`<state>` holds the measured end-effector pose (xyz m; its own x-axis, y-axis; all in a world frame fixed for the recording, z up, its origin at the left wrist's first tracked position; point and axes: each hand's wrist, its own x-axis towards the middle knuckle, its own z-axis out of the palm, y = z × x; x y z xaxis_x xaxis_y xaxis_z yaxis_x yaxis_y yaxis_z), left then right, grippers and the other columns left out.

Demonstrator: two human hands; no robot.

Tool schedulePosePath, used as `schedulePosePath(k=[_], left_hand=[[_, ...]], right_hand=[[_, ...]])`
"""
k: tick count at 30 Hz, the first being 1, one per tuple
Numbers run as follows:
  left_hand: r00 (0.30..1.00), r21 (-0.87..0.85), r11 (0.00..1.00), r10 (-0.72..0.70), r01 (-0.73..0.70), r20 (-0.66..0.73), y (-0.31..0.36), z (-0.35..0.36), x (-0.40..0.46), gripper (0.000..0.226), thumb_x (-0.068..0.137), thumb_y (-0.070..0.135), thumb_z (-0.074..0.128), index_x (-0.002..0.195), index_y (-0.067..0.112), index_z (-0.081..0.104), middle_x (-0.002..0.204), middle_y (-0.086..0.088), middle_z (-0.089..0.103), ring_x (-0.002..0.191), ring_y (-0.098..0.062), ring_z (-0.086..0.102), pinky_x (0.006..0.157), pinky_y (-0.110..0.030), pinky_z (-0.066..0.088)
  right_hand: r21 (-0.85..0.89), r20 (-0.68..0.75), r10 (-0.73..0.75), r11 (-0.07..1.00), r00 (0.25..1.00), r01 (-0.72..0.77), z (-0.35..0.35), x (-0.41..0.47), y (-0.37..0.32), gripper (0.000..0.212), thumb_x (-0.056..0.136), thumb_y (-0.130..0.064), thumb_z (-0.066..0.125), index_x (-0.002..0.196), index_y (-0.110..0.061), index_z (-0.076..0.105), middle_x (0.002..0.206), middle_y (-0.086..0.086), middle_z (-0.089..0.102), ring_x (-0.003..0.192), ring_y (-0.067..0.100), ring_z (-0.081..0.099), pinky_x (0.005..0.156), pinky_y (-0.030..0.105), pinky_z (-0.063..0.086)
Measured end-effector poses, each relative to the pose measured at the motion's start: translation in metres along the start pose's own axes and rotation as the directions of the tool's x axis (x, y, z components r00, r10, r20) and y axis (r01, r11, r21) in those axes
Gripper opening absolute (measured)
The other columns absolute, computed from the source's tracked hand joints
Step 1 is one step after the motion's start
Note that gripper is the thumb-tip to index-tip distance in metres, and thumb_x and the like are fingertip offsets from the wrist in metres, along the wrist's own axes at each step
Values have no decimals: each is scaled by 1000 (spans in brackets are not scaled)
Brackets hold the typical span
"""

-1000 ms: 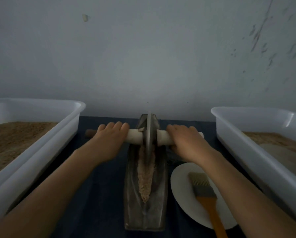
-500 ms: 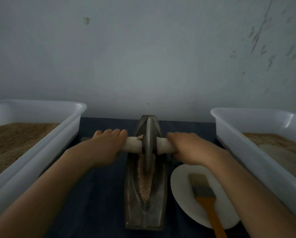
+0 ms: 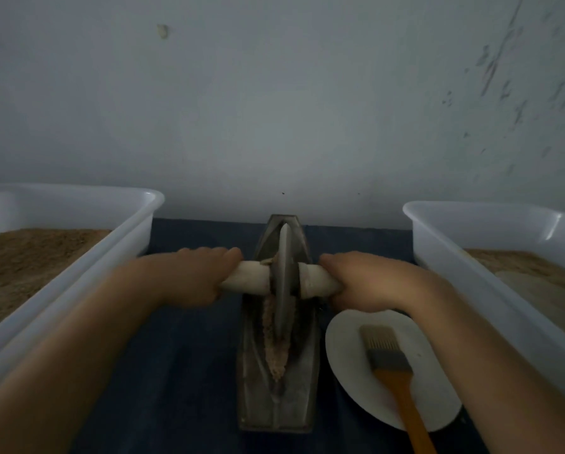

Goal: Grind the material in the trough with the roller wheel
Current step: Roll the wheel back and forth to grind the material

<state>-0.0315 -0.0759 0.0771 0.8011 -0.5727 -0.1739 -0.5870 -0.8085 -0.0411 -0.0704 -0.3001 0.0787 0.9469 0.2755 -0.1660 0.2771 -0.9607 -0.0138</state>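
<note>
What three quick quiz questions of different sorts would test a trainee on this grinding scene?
1. True or false: both hands grip the roller wheel's wooden axle.
2. The brush lies on: A) left tub, B) white plate, C) trough.
3. Fill in: the ground material lies in the ____.

Key: 1 true: left hand, right hand. 2 B. 3 trough.

The scene is showing dim and bluish-grey, with soft, even light and no hard shadows. The wall is glowing palest at its middle and darkening toward the corners. A small glint is sitting on the right tub. Both hands are blurring slightly, the left hand most. Wide-angle bending is splaying the tubs outward at the edges.
</note>
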Motion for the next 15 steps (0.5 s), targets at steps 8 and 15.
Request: schedulePosePath(k=[8, 15], left_hand=[[840, 195, 963, -54, 188, -540, -9, 39, 42, 48, 88, 16, 50, 132, 19, 32, 124, 0, 41, 111, -20, 43, 94, -32, 32], [874, 174, 974, -44, 145, -484, -9, 34, 36, 41, 91, 24, 50, 127, 21, 31, 123, 2, 42, 110, -16, 45, 93, -29, 33]], right_hand=[[-159, -548, -26, 984, 836, -74, 35, 38, 21, 24, 84, -12, 55, 106, -13, 47, 105, 5, 53, 95, 25, 47, 70, 33, 22], [-191, -472, -24, 979, 881, -76, 31, 30, 17, 28, 87, -16, 54, 113, -14, 45, 111, 4, 52, 100, 23, 48, 74, 33, 25]])
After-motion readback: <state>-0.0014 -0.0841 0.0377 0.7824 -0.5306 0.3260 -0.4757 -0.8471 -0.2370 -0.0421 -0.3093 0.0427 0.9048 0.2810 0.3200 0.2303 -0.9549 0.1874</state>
